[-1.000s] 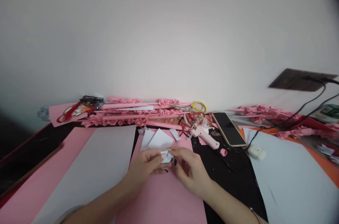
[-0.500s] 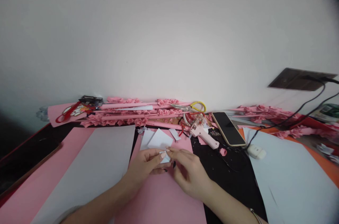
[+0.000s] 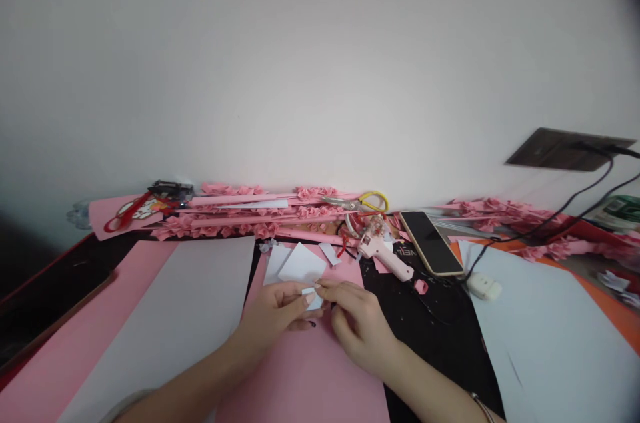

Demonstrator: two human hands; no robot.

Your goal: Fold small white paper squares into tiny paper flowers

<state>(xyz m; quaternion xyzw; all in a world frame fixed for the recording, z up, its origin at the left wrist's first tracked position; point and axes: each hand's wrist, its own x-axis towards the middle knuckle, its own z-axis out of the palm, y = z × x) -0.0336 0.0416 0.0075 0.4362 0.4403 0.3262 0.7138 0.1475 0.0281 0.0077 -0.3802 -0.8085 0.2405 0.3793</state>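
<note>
Between my two hands is a small folded piece of white paper [image 3: 314, 301]. My left hand [image 3: 277, 305] pinches it from the left, its thumb lying on top and the other fingers beneath. My right hand [image 3: 357, 316] is closed at the paper's right edge, with the fingertips pressing its upper right corner. Both hands are held above a pink sheet [image 3: 310, 376]. Just beyond them, white paper squares [image 3: 301, 264] overlap on that sheet, beside a small white paper strip [image 3: 330, 254].
A pink glue gun [image 3: 385, 253], a phone [image 3: 433, 244] and a white case [image 3: 484, 286] lie to the right. Yellow-handled scissors [image 3: 373, 202] rest on pink paper flower stems [image 3: 300, 213] along the wall. Large white sheets [image 3: 175, 316] flank the work area; black cables [image 3: 560, 206] hang at right.
My left thumb has shifted slightly, so more of the folded white paper shows. The right fingers have curled in a little at its edge. Everything else stays in place.
</note>
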